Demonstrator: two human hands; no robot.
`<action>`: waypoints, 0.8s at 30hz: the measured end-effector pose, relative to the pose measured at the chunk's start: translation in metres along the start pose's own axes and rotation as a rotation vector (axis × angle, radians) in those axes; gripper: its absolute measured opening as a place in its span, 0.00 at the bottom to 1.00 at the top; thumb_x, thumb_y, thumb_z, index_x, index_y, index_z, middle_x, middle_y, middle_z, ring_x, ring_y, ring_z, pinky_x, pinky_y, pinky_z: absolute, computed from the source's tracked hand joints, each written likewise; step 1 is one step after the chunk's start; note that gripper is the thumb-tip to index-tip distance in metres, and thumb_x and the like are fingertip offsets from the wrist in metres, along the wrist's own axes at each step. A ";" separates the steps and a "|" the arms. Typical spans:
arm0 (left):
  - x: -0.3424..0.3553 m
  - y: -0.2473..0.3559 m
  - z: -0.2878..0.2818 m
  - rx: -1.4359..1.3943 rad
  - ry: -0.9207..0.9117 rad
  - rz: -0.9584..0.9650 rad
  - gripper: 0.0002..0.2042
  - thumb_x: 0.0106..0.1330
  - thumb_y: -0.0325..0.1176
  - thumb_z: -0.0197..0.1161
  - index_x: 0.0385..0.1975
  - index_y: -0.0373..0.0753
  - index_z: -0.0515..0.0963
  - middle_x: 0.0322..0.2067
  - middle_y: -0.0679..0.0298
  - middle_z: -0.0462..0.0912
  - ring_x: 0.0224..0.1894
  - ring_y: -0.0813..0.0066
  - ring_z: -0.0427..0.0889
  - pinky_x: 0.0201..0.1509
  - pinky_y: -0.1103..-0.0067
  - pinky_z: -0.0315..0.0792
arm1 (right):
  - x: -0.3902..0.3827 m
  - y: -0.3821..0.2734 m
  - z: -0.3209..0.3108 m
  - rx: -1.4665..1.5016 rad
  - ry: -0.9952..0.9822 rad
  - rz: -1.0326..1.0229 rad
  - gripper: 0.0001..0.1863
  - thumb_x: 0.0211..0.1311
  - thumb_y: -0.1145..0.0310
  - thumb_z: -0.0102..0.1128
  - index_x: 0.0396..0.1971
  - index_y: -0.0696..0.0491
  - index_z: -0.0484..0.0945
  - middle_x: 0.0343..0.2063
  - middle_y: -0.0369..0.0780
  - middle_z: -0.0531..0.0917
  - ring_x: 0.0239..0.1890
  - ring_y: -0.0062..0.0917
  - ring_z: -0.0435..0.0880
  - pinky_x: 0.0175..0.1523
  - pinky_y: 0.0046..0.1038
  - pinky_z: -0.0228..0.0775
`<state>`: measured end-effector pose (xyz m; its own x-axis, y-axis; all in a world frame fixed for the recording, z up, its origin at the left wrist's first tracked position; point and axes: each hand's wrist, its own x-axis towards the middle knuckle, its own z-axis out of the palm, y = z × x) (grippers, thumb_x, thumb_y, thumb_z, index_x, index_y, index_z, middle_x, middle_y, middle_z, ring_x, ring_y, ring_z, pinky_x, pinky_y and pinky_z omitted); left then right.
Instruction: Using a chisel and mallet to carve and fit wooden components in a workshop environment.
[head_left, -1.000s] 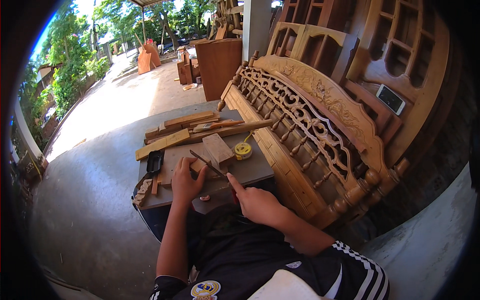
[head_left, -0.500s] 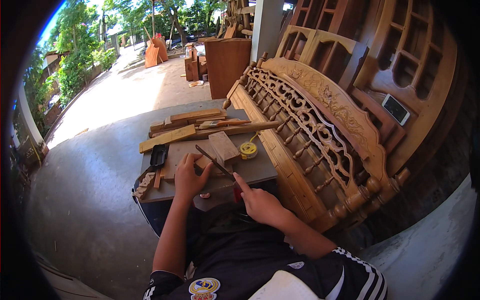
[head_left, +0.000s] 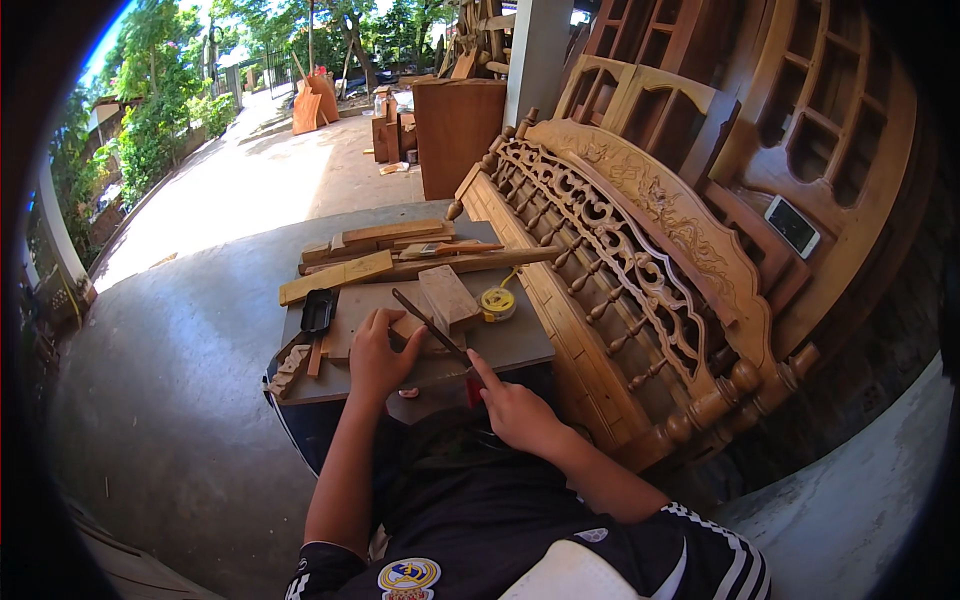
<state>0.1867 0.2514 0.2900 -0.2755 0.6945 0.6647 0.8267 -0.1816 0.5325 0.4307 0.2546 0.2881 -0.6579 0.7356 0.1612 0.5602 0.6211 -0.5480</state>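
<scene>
A dark, thin file (head_left: 430, 325) slants over the work table (head_left: 440, 370), its far end pointing away to the left. My right hand (head_left: 518, 412) is closed on its near end, the index finger stretched along it; a bit of red shows beside the fingers. My left hand (head_left: 376, 355) rests at the near edge of a flat board (head_left: 362, 300), thumb and fingers closed around a small wooden piece (head_left: 406, 324) under the file. Most of that piece is hidden by the hand and file. Just beyond the file lies a wooden block (head_left: 448, 296).
A yellow tape measure (head_left: 497, 303), a black tray (head_left: 318, 311), a brush (head_left: 450, 248) and several wood strips (head_left: 336, 278) lie on the table. Carved wood pieces (head_left: 290, 370) sit at its left edge. A carved headboard (head_left: 640, 190) leans close on the right, with a phone (head_left: 792, 226) behind it.
My right hand and the file have shifted very slightly nearer to me. My left hand stays in place on the wooden piece.
</scene>
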 end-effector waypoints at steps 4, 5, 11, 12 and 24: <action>0.000 -0.001 0.000 0.004 0.005 0.005 0.19 0.59 0.43 0.73 0.40 0.35 0.78 0.38 0.52 0.82 0.43 0.48 0.82 0.47 0.63 0.75 | 0.001 0.004 0.004 0.033 0.001 -0.019 0.36 0.73 0.71 0.47 0.76 0.45 0.44 0.22 0.57 0.82 0.28 0.54 0.84 0.37 0.51 0.74; 0.000 -0.001 0.000 0.003 0.006 0.003 0.19 0.59 0.43 0.73 0.40 0.35 0.78 0.38 0.52 0.82 0.43 0.48 0.82 0.47 0.63 0.75 | 0.002 0.007 0.005 0.072 -0.007 -0.025 0.37 0.73 0.72 0.47 0.77 0.45 0.43 0.23 0.57 0.82 0.29 0.55 0.84 0.38 0.51 0.73; -0.001 -0.002 0.001 0.007 0.007 0.003 0.19 0.59 0.43 0.73 0.40 0.35 0.78 0.38 0.52 0.82 0.42 0.48 0.82 0.46 0.63 0.76 | 0.006 0.019 0.001 0.213 -0.065 -0.073 0.36 0.74 0.71 0.46 0.76 0.44 0.43 0.28 0.58 0.83 0.35 0.56 0.84 0.43 0.51 0.74; -0.001 -0.003 0.002 0.010 0.014 0.010 0.19 0.59 0.44 0.73 0.40 0.35 0.78 0.38 0.52 0.82 0.42 0.48 0.82 0.46 0.63 0.76 | 0.006 0.020 0.002 0.232 -0.073 -0.081 0.36 0.74 0.71 0.45 0.77 0.43 0.43 0.29 0.58 0.83 0.35 0.55 0.84 0.44 0.50 0.74; -0.001 -0.002 0.002 0.033 -0.002 -0.006 0.19 0.59 0.44 0.73 0.40 0.37 0.78 0.39 0.53 0.82 0.43 0.49 0.83 0.46 0.63 0.76 | 0.001 0.000 -0.013 0.074 -0.111 0.001 0.36 0.74 0.69 0.46 0.77 0.42 0.43 0.29 0.59 0.83 0.33 0.56 0.84 0.44 0.52 0.75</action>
<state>0.1864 0.2528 0.2870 -0.2796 0.6966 0.6608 0.8408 -0.1546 0.5187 0.4366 0.2593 0.2993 -0.7112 0.6994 0.0709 0.5251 0.5957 -0.6078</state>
